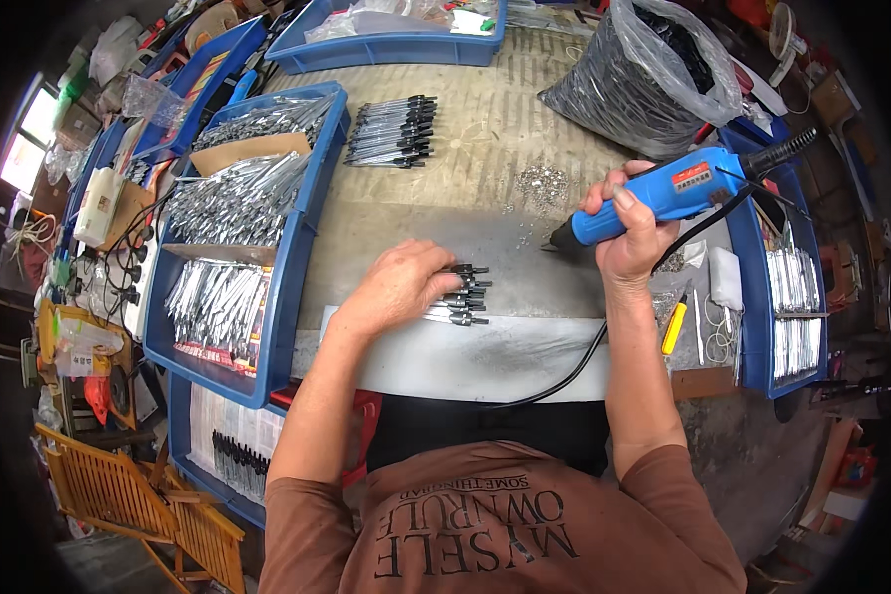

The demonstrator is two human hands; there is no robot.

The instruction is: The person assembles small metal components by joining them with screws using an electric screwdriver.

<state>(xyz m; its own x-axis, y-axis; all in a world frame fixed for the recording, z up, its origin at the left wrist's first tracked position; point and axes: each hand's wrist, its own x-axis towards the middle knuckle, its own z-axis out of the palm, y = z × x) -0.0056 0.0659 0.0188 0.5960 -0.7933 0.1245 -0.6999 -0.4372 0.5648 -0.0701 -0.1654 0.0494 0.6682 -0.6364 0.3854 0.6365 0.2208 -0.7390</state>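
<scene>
Seen from where I stand, the upper garment is a plain brown shirt of soft fabric. Its short sleeves, left sleeve and right sleeve, end around the elbows in straight edges. The front carries a dark printed lettering block, set in stacked rows: large capitals toward the chest, smaller capitals toward the hem. Below the hem, black legwear is partly visible. Forearms, left hand and right hand are bare, with five-fingered, rounded contours.
</scene>
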